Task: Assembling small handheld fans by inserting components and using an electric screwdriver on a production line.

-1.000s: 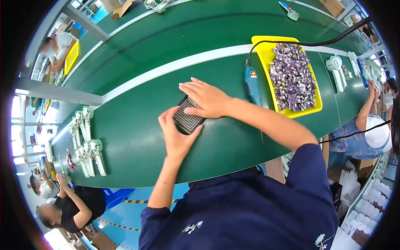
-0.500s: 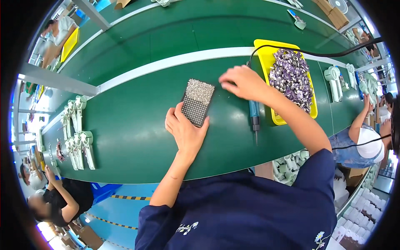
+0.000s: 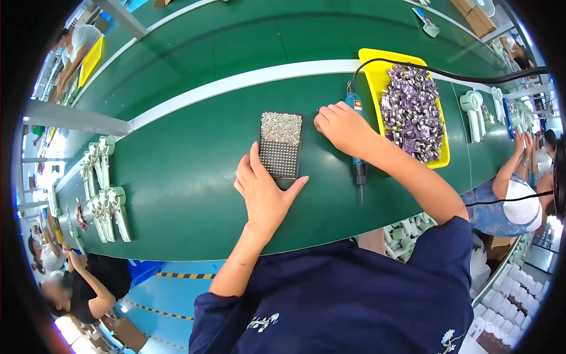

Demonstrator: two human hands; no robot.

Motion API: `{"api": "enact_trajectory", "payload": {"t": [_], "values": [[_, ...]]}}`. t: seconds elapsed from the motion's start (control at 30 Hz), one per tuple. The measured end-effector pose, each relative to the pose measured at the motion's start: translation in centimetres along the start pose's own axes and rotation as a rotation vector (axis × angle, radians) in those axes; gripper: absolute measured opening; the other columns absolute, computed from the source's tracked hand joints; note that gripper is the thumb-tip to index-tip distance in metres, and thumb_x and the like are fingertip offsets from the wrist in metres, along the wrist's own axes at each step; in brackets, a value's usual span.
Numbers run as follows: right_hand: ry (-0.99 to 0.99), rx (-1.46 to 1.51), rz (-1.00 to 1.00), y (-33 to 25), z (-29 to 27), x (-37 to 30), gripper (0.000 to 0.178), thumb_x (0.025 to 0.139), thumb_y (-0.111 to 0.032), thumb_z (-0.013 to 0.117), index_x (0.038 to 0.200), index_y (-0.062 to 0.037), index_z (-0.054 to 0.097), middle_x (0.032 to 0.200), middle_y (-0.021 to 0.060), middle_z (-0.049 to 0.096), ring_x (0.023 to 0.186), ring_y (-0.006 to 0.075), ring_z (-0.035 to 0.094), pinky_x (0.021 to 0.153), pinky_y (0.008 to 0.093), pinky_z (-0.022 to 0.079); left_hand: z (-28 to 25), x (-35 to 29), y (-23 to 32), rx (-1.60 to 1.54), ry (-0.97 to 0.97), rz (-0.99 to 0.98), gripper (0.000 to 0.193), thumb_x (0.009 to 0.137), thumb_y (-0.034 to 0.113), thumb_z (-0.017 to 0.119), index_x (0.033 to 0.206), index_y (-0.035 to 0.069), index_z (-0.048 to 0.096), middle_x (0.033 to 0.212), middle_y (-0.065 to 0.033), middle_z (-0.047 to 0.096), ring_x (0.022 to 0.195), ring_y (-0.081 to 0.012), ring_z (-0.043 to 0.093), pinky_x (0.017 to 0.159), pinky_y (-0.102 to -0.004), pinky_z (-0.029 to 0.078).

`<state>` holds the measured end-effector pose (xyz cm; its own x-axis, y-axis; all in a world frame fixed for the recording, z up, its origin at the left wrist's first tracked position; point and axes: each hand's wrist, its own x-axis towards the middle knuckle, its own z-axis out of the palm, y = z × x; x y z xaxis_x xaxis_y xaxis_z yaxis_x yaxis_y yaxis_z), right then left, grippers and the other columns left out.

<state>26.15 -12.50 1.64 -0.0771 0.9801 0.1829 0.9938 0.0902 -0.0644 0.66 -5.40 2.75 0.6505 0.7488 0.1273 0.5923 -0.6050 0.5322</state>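
Observation:
A dark rectangular screw tray (image 3: 281,146) with rows of small holes lies on the green table. Loose silvery screws (image 3: 280,128) heap over its far half, while the near half shows dots in rows. My left hand (image 3: 262,192) is at the tray's near left corner, index finger along the edge and thumb spread away. My right hand (image 3: 344,128) is curled closed between the tray and a blue electric screwdriver (image 3: 358,159), partly covering the tool; whatever its fingers hold, if anything, is hidden.
Right of the screwdriver, a yellow bin (image 3: 445,156) holds many small purple and silver parts (image 3: 411,115). A black cable (image 3: 460,75) arches over it. Pale green handheld fan housings (image 3: 106,212) stand at the left. Co-workers sit at both table ends, one at right (image 3: 507,194).
The tray has turned slightly and sits straighter. My left thumb has moved away from its side. My right hand has curled its fingers and shifted a little nearer to me.

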Motion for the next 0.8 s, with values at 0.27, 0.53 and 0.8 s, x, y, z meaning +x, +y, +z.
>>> {"api": "enact_trajectory", "payload": {"t": [0.27,0.53,0.8], "values": [[0.065,0.270,0.097,1.6,-2.6,-0.2,0.014,0.090,-0.015,0.074,0.102,-0.0104,0.067,0.095,0.0033,0.067,0.092,0.0249,0.065,0.086,0.0399,0.046,-2.4,2.2,0.7,-0.050,0.015,0.108,0.085,0.080,0.033,0.087,0.149,0.007,0.046,0.139,-0.0204,0.047,0.131,-0.0384,0.044,0.107,-0.0512,0.034],[0.000,0.107,0.130,0.7,-0.3,0.3,0.010,0.090,-0.016,0.072,0.096,-0.0096,0.067,0.093,0.0044,0.066,0.093,0.0254,0.066,0.089,0.0405,0.046,0.9,9.9,2.7,0.059,-0.115,0.595,0.015,0.077,0.012,0.082,0.091,0.008,0.078,0.134,-0.0097,0.057,0.135,-0.0333,0.045,0.111,-0.0532,0.036],[0.108,0.193,0.127,0.8,-0.4,0.2,0.007,0.091,-0.014,0.070,0.094,-0.0095,0.067,0.090,0.0046,0.066,0.091,0.0240,0.066,0.098,0.0420,0.043,2.6,11.0,4.8,0.336,-0.167,0.589,0.014,0.078,0.008,0.071,0.089,0.006,0.080,0.132,-0.0075,0.062,0.135,-0.0310,0.047,0.113,-0.0518,0.034]]}}
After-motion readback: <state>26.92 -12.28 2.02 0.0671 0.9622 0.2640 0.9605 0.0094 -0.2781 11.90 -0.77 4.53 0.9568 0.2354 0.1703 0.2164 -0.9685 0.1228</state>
